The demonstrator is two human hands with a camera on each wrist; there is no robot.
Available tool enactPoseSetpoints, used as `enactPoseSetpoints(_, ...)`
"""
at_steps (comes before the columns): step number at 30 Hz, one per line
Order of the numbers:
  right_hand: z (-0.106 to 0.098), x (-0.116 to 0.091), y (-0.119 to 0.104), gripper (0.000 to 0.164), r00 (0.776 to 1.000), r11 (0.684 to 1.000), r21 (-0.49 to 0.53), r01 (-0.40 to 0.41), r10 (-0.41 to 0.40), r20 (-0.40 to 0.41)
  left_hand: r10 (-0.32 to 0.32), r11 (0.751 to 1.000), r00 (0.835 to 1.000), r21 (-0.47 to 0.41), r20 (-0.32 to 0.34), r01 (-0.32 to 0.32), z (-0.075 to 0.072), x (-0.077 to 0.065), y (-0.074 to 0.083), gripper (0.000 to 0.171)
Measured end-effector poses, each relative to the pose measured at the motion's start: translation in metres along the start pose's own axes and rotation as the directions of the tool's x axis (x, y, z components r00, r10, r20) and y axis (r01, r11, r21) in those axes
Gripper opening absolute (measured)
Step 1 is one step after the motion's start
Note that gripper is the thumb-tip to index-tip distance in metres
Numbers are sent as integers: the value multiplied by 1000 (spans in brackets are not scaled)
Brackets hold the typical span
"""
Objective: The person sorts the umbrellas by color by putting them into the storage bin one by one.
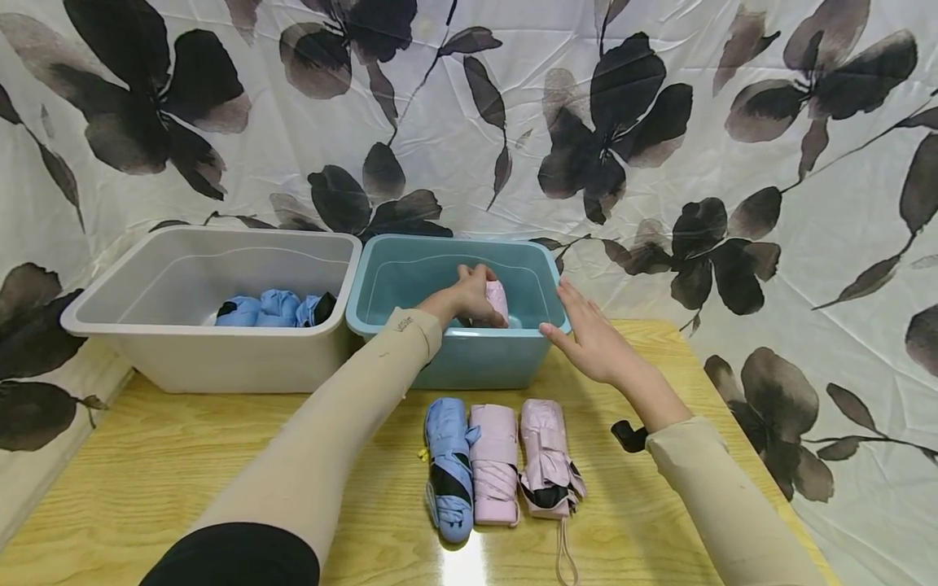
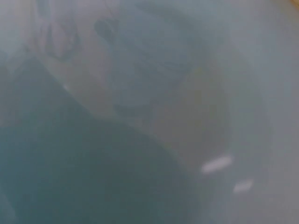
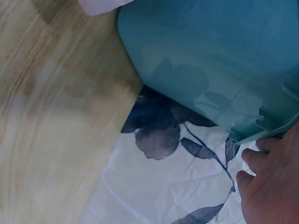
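Inside the teal bin (image 1: 484, 358), my left hand (image 1: 475, 295) grips a folded pink umbrella (image 1: 497, 298), whose lower part is hidden behind the hand and the front rim. My right hand (image 1: 595, 340) is at the bin's right end, fingers extended along the rim; the right wrist view also has this hand (image 3: 275, 179) against the bin's edge. On the table before the bin lie a folded blue umbrella (image 1: 445, 431) and two folded pink umbrellas, one in the middle (image 1: 494, 452) and one on the right (image 1: 544, 439). The left wrist view is mostly a hazy teal surface.
A grey bin (image 1: 234, 358) stands left of the teal one, with blue folded umbrellas (image 1: 278, 308) inside. Both sit on a wooden table (image 1: 381, 505). Behind hangs a white cloth (image 1: 498, 122) with dark flowers. The right-hand umbrella's strap (image 1: 564, 553) trails toward the front.
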State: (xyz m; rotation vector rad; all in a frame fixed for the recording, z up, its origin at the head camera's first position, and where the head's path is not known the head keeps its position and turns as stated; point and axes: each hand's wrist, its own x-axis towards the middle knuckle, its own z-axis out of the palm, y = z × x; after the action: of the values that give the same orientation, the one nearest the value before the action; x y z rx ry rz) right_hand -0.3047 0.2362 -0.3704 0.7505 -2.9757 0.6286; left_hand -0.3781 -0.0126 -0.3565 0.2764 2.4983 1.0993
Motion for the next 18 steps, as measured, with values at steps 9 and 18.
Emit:
enactPoseSetpoints(9, 0, 0, 1, 87, 1000, 1000, -2, 9, -9, -13, 60, 967, 989, 240, 136, -91, 0, 3, 0, 64)
enactPoseSetpoints(18, 1, -1, 2, 88, 1000, 1000, 0, 7, -7, -3, 10, 944, 970, 318, 242, -89, -2, 8, -6, 69)
